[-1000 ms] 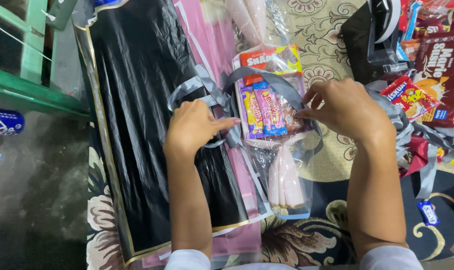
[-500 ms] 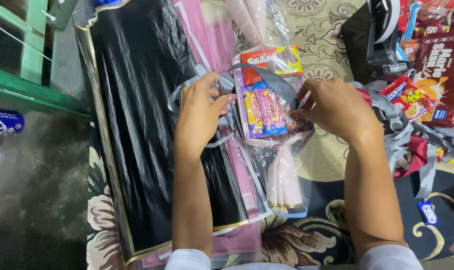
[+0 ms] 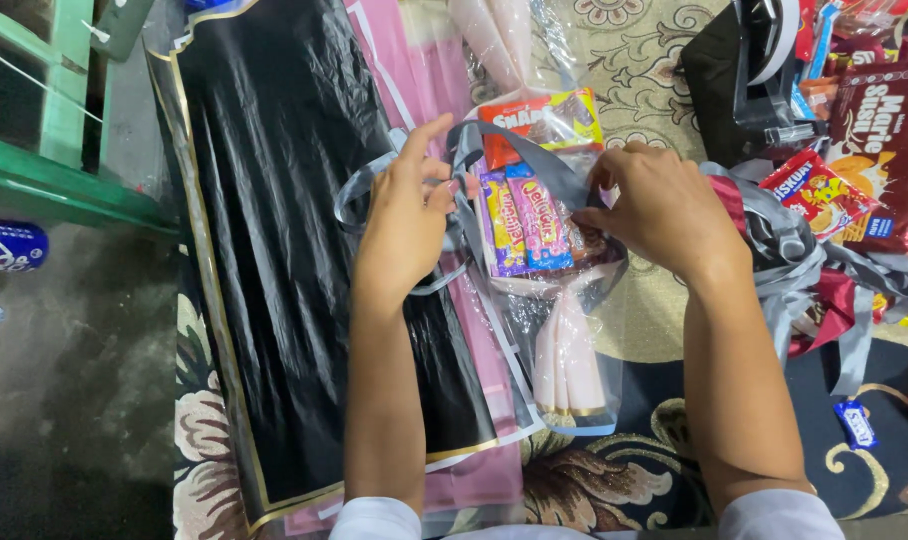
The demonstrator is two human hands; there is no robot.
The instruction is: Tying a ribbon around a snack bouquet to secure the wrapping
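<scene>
Here, clear-wrapped snack bouquet (image 3: 544,250), grey ribbon (image 3: 494,145) looped, both hands' grip pinching ribbon.

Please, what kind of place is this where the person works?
Probably a home floor used for making gift bouquets: a patterned carpet, black wrapping sheet, grey ribbon and scattered snack packets around a snack bouquet.

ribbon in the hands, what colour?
Grey ribbon, looped between both hands; head view.
</scene>
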